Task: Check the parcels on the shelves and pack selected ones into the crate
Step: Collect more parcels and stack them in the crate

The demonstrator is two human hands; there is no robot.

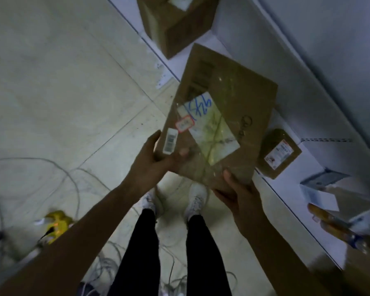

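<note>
1. The pale tiled floor fills the left half of the view. Grey cables loop loosely across it.
2. A white shelf runs diagonally down the right side, from the top centre to the lower right corner.
3. The flat cardboard parcel is held in the air at the centre. It is tilted, with its near end over the floor and its far end over the front edge of the shelf. Clear tape shines across its top face.
4. A taller cardboard box stands on the shelf at the top, well apart from the held parcel.
5. The left hand grips the parcel's near left corner. Its thumb lies on the top face and its fingers are curled round the edge.
6. The right hand grips the near right corner, thumb on top and fingers underneath.
7. A small cardboard parcel with a printed label lies on the shelf just beside the held parcel's right edge.
8. A white label with blue handwriting is stuck to the held parcel's top face.
9. A blurred yellow object sits on the floor among the cables.
10. A barcode sticker sits by the left thumb, with a red-bordered sticker just above it.
</note>
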